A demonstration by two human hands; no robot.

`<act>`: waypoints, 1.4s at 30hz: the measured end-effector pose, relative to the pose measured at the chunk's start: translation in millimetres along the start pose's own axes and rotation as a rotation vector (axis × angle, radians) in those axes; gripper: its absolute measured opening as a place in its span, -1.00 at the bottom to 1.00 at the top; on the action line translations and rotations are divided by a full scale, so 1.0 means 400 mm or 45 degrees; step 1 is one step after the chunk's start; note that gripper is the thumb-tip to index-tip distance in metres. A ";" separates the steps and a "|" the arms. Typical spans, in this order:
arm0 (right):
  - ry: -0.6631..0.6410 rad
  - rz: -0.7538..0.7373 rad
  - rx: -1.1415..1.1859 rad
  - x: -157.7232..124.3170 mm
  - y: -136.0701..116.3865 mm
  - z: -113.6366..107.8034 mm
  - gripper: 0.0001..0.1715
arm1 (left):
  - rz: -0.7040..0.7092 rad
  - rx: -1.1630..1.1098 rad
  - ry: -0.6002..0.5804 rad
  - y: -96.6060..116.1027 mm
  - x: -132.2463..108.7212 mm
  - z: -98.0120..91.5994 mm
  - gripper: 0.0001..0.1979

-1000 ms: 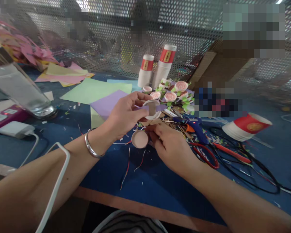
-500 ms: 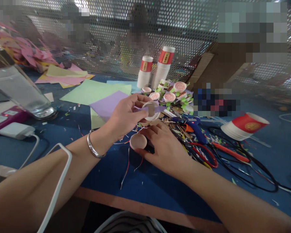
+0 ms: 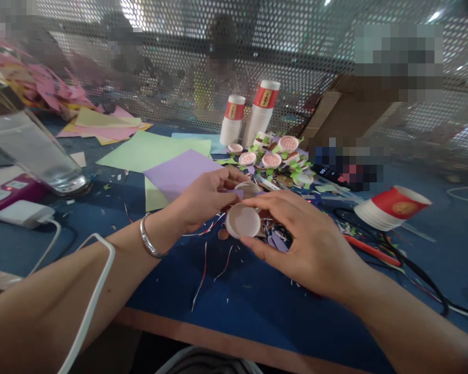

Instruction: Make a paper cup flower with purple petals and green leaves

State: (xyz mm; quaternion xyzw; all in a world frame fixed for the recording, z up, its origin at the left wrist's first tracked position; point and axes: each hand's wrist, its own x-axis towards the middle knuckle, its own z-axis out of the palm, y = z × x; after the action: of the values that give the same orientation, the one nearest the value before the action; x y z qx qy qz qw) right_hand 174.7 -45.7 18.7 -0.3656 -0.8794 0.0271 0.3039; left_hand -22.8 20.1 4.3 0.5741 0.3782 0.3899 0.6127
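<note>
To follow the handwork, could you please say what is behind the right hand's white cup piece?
Behind the white cup piece is a second round piece in the left hand; its lower part, covered by the right hand, cannot be seen.

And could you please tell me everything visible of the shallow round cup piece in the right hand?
The shallow round cup piece looks like a cut-off paper cup bottom: low wall, plain whitish inside, faintly red outer left edge. The right hand holds it, thumb at the lower edge, fingers at the upper, hollow side towards the camera. It appears raised over the blue tabletop, close to the left hand; whether they touch is unclear.
</note>
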 end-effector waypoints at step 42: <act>-0.494 -0.234 0.248 -0.062 -0.038 0.049 -0.72 | 0.199 0.222 0.172 -0.015 0.011 0.009 -0.73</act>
State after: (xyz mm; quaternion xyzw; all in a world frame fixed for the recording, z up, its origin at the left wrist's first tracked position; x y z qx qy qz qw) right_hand 167.9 -70.0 -6.0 -0.2409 -0.9441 0.1537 0.1642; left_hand -17.6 22.4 -1.4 0.6254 0.4052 0.4396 0.5014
